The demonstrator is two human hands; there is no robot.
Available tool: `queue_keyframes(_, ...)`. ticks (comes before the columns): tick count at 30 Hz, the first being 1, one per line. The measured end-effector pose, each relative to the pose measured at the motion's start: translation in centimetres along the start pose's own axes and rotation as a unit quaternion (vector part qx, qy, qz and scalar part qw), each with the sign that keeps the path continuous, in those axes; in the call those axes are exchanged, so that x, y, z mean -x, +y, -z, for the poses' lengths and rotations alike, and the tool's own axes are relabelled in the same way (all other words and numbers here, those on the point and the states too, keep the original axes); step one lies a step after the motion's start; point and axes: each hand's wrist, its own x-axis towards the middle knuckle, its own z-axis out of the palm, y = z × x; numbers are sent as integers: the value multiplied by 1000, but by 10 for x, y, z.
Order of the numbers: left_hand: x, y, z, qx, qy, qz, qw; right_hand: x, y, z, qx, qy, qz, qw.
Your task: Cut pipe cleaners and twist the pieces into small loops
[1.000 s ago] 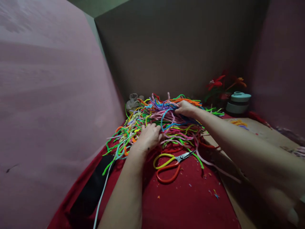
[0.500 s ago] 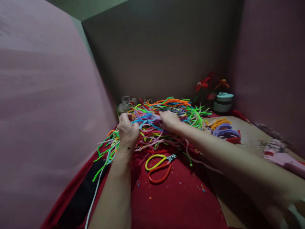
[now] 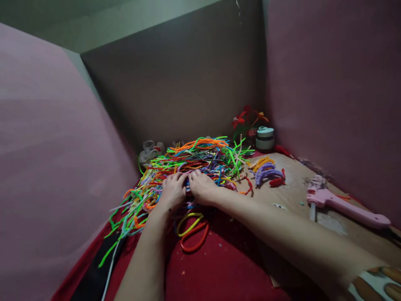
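My 2 hands are down in the tangled heap of multicoloured fuzzy pipe cleaners (image 3: 194, 161), which sprawls over the red cloth (image 3: 225, 263) against the dark back wall. My left hand (image 3: 171, 191) and my right hand (image 3: 203, 188) sit side by side at the near edge of the heap, fingertips almost touching, fingers curled down into the strands. Whether either hand has actually pinched a strand I cannot tell; the fingertips are buried in the colours.

Just below my hands, the yellow-and-orange looped handles of the scissors (image 3: 191, 230) lie on the cloth, blades hidden under my right wrist. To the right, on the brown cardboard sheet (image 3: 297, 196), there is a small bundle of orange, purple and red pipe cleaners (image 3: 266, 171), apart from the big heap. Further right lies the pink glue gun (image 3: 341, 205). In the back corner stand red and orange pipe-cleaner flowers (image 3: 246, 119) and a round pale-green lidded container (image 3: 265, 139).
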Motion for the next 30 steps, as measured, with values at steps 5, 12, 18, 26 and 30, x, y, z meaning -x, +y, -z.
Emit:
queue_keyframes(5,2,0,2,-7,-10,-1,1000,7,-6,0,12,10,-7,1000)
queue_keyframes(12,3,1,5,-9,-24,-1,1000,7,-9,9,19,-2,-16,1000)
queue_keyframes(18,2,0,3,-18,-25,-5,1000,11,-14,7,32,-4,-27,999)
queue_keyframes(26,1,-1,1,-29,-34,-6,999,20,-22,1,65,-16,-26,997)
queue_keyframes(30,1,-1,3,-33,-29,1,999,21,-21,0,63,-6,-14,998)
